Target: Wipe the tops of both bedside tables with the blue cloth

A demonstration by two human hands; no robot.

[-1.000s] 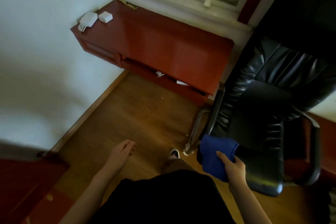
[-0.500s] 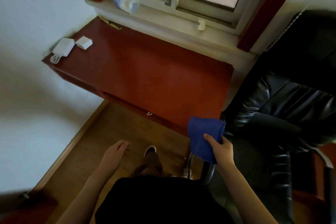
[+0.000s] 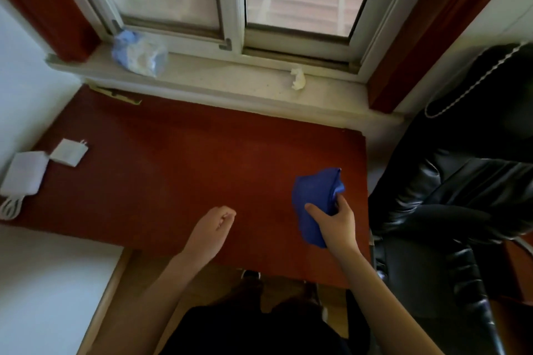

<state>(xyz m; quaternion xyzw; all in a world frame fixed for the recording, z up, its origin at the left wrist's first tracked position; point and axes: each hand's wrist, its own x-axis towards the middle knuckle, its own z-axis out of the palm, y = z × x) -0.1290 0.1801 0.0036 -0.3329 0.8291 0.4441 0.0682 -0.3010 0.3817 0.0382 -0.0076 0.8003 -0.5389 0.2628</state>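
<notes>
A red-brown bedside table (image 3: 178, 170) stands under the window, its top filling the middle of the view. My right hand (image 3: 336, 223) grips a bunched blue cloth (image 3: 314, 196) over the table's right part, near its right edge. Whether the cloth touches the wood I cannot tell. My left hand (image 3: 212, 229) hovers over the table's front middle with its fingers curled shut and nothing in it.
Two white chargers (image 3: 24, 171) (image 3: 69, 152) with a coiled cable lie at the table's left end. A black leather chair (image 3: 461, 210) stands close on the right. On the windowsill (image 3: 230, 78) sit a crumpled plastic bag (image 3: 138, 53) and a white paper scrap (image 3: 298, 79).
I have stepped up to the table. My right hand carried the blue cloth from beside the chair forward over the tabletop. My left hand rose from my side to over the table's front.
</notes>
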